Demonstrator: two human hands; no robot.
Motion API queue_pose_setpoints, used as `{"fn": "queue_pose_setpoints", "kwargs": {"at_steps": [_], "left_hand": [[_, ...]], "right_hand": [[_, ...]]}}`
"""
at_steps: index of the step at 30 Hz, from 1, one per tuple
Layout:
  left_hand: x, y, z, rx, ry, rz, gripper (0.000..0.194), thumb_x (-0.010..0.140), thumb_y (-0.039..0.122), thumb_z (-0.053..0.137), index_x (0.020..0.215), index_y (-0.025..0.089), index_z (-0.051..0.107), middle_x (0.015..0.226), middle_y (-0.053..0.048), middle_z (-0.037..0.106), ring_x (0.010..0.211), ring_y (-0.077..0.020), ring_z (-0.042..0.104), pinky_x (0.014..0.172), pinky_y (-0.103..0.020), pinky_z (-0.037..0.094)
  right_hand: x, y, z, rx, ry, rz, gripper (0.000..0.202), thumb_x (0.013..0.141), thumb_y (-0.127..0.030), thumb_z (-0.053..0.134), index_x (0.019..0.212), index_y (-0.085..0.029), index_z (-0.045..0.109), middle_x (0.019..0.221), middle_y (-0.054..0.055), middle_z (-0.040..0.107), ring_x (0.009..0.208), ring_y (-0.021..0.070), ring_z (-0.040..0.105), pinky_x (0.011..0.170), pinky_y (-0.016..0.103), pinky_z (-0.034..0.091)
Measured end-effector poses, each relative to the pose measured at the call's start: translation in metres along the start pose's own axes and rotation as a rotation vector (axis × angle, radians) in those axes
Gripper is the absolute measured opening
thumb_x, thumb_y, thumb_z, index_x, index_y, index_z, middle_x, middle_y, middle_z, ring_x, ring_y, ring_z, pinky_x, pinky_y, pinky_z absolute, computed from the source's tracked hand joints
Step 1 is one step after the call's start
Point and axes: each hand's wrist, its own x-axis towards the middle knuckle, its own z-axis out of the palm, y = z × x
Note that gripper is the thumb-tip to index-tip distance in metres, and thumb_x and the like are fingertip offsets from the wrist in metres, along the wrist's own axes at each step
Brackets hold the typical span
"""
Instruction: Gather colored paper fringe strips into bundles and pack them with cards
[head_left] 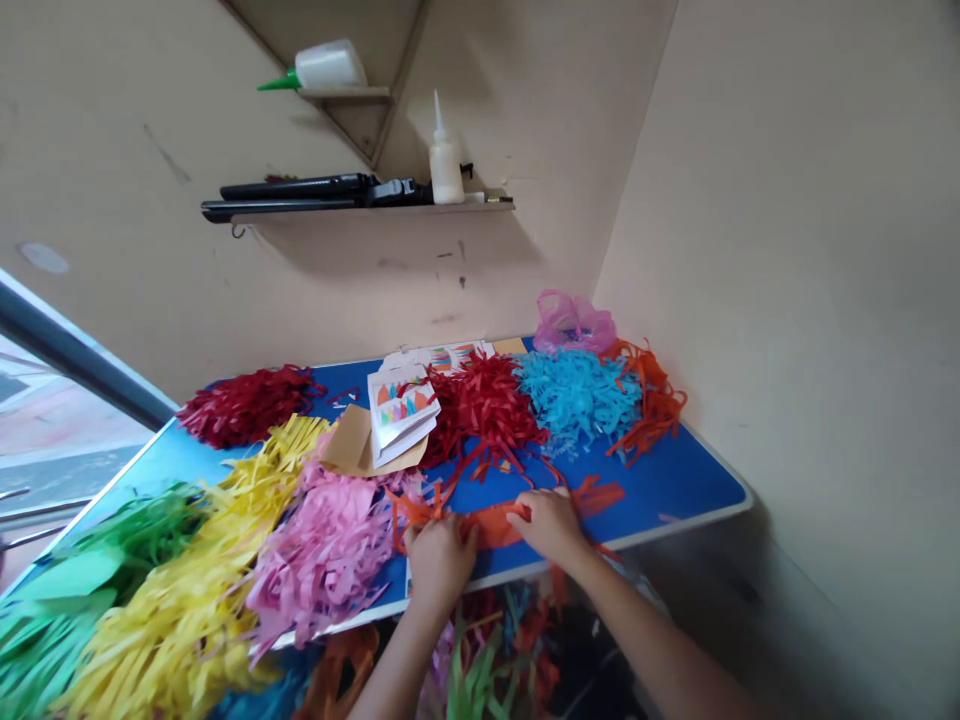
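Gathering the orange paper strip [495, 525] at the surface's [675, 490] near edge, we clamp left hand [439, 560] and right hand [551, 522] fingers on it; next we judge careful, even folding is needed.

Blue table [667, 485], paper-strip heaps [322, 550] (many colours)

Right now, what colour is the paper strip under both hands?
Orange. The paper strip lies on the blue table, seen best in the head view.
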Motion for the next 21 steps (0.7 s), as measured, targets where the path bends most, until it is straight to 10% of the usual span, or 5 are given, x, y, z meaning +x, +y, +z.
{"fn": "queue_pose_setpoints", "kwargs": {"at_steps": [13,18,21], "left_hand": [[0.007,-0.001,0.000,0.060,-0.017,0.024,0.029,0.091,0.036,0.048,0.089,0.017,0.069,0.078,-0.011,0.074,0.080,-0.0274,0.068,0.082,-0.041,0.038],[0.009,-0.001,-0.001,0.046,0.062,0.252,0.027,0.092,0.026,0.051,0.116,0.023,0.062,0.121,-0.010,0.065,0.114,-0.0273,0.054,0.097,-0.042,0.033],[0.008,-0.001,0.000,0.052,0.029,0.424,0.021,0.093,0.020,0.048,0.095,0.026,0.068,0.103,-0.004,0.070,0.102,-0.0220,0.056,0.101,-0.041,0.032]], "right_hand": [[0.013,0.001,-0.003,-0.043,-0.065,0.077,0.018,0.082,-0.042,0.066,0.079,-0.024,0.064,0.071,-0.003,0.071,0.071,0.0173,0.065,0.074,0.029,0.033],[0.004,-0.011,-0.017,-0.094,0.053,0.068,0.022,0.084,-0.033,0.066,0.101,-0.021,0.061,0.090,0.006,0.071,0.091,0.0259,0.062,0.085,0.038,0.033],[-0.009,-0.020,-0.022,-0.136,0.135,-0.029,0.014,0.090,-0.019,0.053,0.102,-0.019,0.060,0.108,0.012,0.066,0.107,0.0296,0.054,0.094,0.045,0.026]]}}
